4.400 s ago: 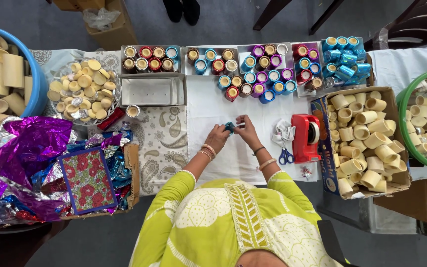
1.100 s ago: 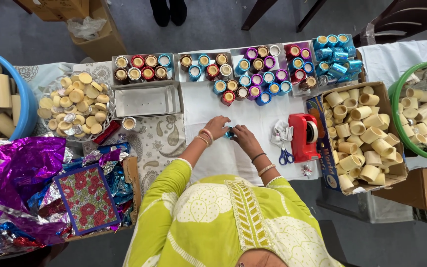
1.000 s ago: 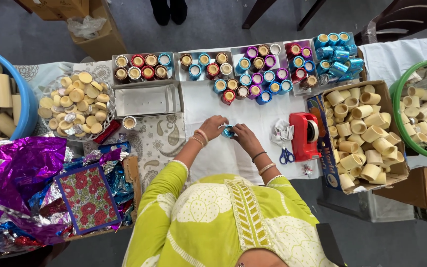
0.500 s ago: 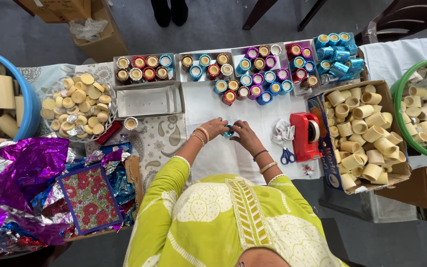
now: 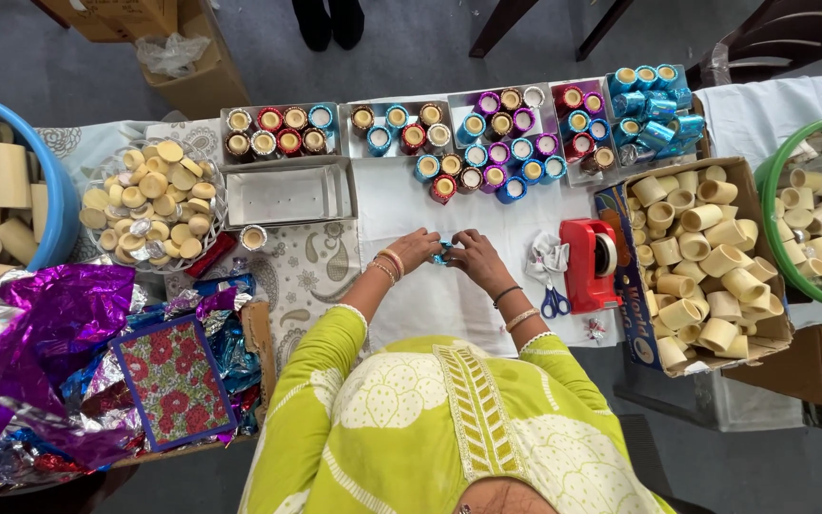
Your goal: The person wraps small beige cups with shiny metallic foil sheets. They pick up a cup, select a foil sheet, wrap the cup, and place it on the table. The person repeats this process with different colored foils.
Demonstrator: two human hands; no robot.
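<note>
Both hands meet at the centre of the white cloth (image 5: 449,295) on the counter. The left hand (image 5: 418,249) and right hand (image 5: 473,259) pinch, from either side, a small blue foil piece (image 5: 442,255), fingertips closed on it; the piece lies between them, at 3 o'clock from the left hand and 9 o'clock from the right, equally near to both. Its long axis cannot be told. At 12 o'clock stand rows of foil-wrapped cups (image 5: 487,157), with an empty metal tray (image 5: 287,195) at 10 o'clock. At 3 o'clock stands a red tape dispenser (image 5: 590,265), blue-handled scissors (image 5: 554,300) just beside it, then a cardboard box of plain cream tubes (image 5: 701,262). At 9 o'clock sits a bowl of round discs (image 5: 154,205); at 8 o'clock, crumpled purple foil sheets (image 5: 59,324).
</note>
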